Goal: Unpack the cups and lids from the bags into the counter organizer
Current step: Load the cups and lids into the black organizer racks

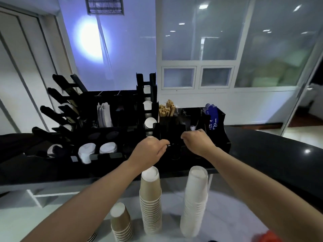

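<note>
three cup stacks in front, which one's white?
The white stack, rightmost, below the right arm. The tall brown stack in the middle and the short brown stack on the left are kraft-coloured.

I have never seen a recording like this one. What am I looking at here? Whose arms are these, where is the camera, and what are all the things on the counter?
There is no machine: a person works with two bare hands. The single picture comes from a camera worn on the person's head, looking forward and down, so both arms reach in from the bottom edge.

On the dark counter stands a black organizer with many compartments. It holds white lids, wooden stirrers and blue packets.

Nearer to the camera stand three stacks of paper cups, mouths down: a short brown stack, a tall brown stack and a tall white stack.

The left hand and the right hand reach to the organizer's front with curled fingers. Whether they hold anything is too dark to tell.
</note>
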Available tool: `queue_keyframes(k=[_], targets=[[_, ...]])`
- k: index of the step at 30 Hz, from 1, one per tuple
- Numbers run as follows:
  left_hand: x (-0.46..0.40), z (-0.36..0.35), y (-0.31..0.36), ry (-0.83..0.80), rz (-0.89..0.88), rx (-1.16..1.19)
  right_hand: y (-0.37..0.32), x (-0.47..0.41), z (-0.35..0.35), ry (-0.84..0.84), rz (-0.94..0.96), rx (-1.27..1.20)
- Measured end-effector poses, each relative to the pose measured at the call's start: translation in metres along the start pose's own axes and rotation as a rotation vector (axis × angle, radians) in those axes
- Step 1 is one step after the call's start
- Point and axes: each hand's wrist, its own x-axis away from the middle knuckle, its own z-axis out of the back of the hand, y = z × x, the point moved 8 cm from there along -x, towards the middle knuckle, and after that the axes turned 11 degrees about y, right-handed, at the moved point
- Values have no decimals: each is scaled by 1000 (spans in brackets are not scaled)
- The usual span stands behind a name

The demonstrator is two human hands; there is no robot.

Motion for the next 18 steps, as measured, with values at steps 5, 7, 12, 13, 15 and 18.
queue_keyframes(k=[5,7,12,13,15,18], targets=[[29,15,41,-56,-72,105,-43,49,57,205,-38,-128],[49,18,54,-78,-50,182,-63,79,67,253,-50,-177],[112,3,79,-208,37,295,-101,161,43,265,-137,-202],[127,-2,82,-239,52,311,-106,177,30,220,-168,-214],[158,-13,87,-298,99,356,-113,208,3,124,-225,-234],[202,-28,90,-354,158,375,-126,250,-36,2,-237,-318]])
